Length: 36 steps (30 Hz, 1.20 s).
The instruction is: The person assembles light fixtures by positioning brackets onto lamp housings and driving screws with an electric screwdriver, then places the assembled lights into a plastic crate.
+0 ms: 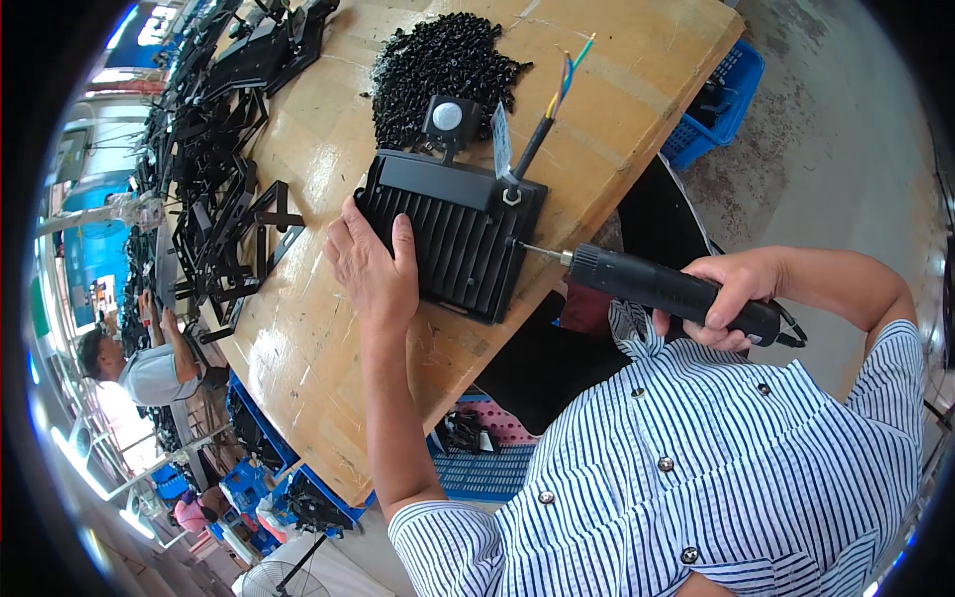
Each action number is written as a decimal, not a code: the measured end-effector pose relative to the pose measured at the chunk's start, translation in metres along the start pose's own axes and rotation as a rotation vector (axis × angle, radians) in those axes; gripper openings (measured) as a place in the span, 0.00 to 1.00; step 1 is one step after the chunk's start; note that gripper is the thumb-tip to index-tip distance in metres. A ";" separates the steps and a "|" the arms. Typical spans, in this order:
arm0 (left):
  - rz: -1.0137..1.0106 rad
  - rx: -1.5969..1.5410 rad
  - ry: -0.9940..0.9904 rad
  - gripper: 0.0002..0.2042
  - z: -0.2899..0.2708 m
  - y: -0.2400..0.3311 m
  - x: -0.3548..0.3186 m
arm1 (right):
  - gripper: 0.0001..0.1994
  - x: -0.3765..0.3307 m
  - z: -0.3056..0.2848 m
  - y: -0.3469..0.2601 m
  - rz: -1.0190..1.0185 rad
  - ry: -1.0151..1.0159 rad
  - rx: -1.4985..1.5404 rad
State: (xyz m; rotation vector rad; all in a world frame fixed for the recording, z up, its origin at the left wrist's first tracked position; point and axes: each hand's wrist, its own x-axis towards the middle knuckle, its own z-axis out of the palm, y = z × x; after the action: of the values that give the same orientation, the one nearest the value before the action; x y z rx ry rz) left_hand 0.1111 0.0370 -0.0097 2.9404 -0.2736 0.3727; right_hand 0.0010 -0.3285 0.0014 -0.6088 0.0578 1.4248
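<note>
A black floodlight housing (443,239) with cooling fins lies on the table near its edge. My left hand (376,279) grips its left side, the thumb over the fins. In my right hand (734,294) is a black electric screwdriver (637,279), held roughly level. Its bit meets the housing's right edge; whether it sits in a screw is too small to tell. A motion sensor (448,117) with a white dome juts from the housing's far side. From the far right corner rises a black cable (534,147) with bared coloured wires, a paper tag (501,142) beside it.
Beyond the floodlight lies a heap of small black parts (438,65) on the wooden table (298,388). Black metal brackets (224,214) pile up along the left. Blue baskets (736,99) stand below the table's edges. Another person (154,368) works at far left.
</note>
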 end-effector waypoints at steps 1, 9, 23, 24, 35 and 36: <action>-0.005 0.004 0.014 0.32 0.001 -0.002 -0.001 | 0.28 -0.001 0.001 0.002 0.001 -0.003 -0.015; -0.077 -0.050 0.010 0.35 0.006 -0.011 -0.002 | 0.26 0.006 0.047 0.035 -0.392 0.846 -1.501; 0.098 -0.084 0.202 0.19 -0.009 0.121 -0.029 | 0.31 -0.001 0.041 0.090 -0.793 1.094 -1.035; 0.069 -0.105 0.177 0.16 -0.008 0.117 -0.027 | 0.30 0.001 0.040 0.088 -0.822 1.100 -1.008; -0.156 -0.508 0.468 0.17 -0.070 -0.022 -0.207 | 0.27 0.004 0.025 0.057 -0.843 1.036 -0.784; -0.322 -0.544 0.545 0.17 -0.068 -0.028 -0.216 | 0.27 0.009 0.029 0.051 -0.840 1.039 -0.784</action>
State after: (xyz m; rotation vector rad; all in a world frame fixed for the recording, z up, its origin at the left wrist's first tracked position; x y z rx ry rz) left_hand -0.1048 0.1114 -0.0053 2.1952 0.1505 0.8628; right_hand -0.0540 -0.3072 0.0044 -1.7319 0.0494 0.1570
